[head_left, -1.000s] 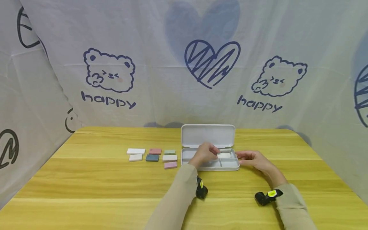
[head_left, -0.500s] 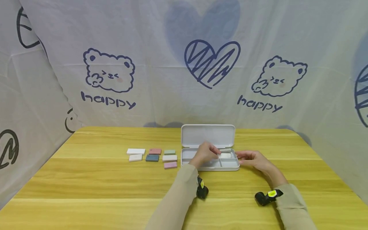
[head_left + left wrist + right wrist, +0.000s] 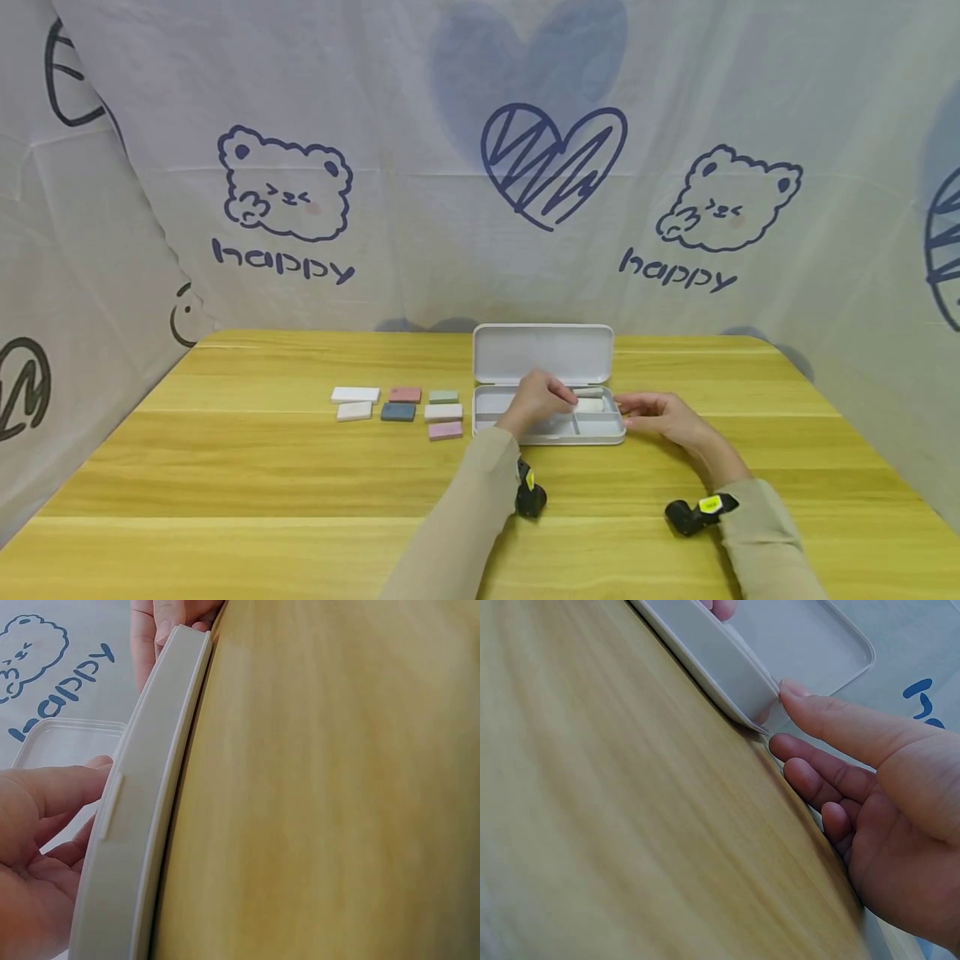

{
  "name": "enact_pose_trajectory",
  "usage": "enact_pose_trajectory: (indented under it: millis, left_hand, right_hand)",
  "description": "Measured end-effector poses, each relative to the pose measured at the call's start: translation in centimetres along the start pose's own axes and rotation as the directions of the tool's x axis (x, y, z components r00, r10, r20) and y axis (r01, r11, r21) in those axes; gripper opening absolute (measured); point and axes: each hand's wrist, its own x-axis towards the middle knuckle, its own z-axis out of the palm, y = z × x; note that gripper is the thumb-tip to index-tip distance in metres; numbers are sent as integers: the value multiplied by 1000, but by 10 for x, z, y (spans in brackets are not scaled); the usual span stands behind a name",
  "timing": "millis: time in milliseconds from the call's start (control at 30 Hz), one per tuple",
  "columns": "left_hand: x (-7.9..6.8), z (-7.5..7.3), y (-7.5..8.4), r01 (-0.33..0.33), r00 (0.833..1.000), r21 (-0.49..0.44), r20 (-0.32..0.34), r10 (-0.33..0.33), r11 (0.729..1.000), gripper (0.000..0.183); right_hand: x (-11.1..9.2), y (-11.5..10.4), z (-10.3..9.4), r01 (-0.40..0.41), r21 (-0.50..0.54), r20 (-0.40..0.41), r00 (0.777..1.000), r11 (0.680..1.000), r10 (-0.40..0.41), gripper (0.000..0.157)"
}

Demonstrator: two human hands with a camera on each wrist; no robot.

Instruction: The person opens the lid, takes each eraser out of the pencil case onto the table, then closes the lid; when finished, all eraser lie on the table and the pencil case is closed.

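A white pencil case (image 3: 550, 439) with its lid raised stands at the middle of the table, its base divided into compartments. My left hand (image 3: 538, 396) reaches over its front wall, fingertips right at the left end of a white block-shaped eraser (image 3: 590, 406) in the back right compartment. A thin pale piece (image 3: 588, 392) lies behind that eraser. In the left wrist view the case's front wall hides those fingertips; I cannot tell whether they pinch the eraser. My right hand (image 3: 885, 795) is at the case's right end, thumb tip at the rim and loosely bent fingers by the lower corner.
Left of the case lie several small blocks: white (image 3: 356, 395), off-white (image 3: 354, 411), red (image 3: 405, 395), dark blue (image 3: 398, 412), green (image 3: 443, 397), cream (image 3: 443, 412) and lilac (image 3: 445, 431). A printed cloth (image 3: 420, 250) hangs behind the wooden table (image 3: 262, 483).
My left hand has shifted slightly right inside the case, covering more of the white eraser's left end. The right hand and the loose blocks have stayed in place.
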Motion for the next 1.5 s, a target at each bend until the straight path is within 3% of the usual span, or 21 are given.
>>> enact_pose_trajectory:
  millis: [500,767,1100,1500]
  left_hand:
    - [1,0,0,-51,998,-81,-42,47,995,7]
    - [1,-2,4,-11,996,-183,-93,-6,983,13]
    - [-5,-14,3,42,993,-247,-94,-67,968,12]
    - [-18,-38,4,32,998,-290,-36,-44,957,13]
  right_hand:
    - [0,1,0,30,20,5,1000,999,-30,48]
    - [1,0,1,25,19,-6,1000,1000,-25,47]
    - [1,1,0,14,6,-6,1000,1000,-14,47]
    - [1,2,0,36,13,-1,999,999,-36,46]
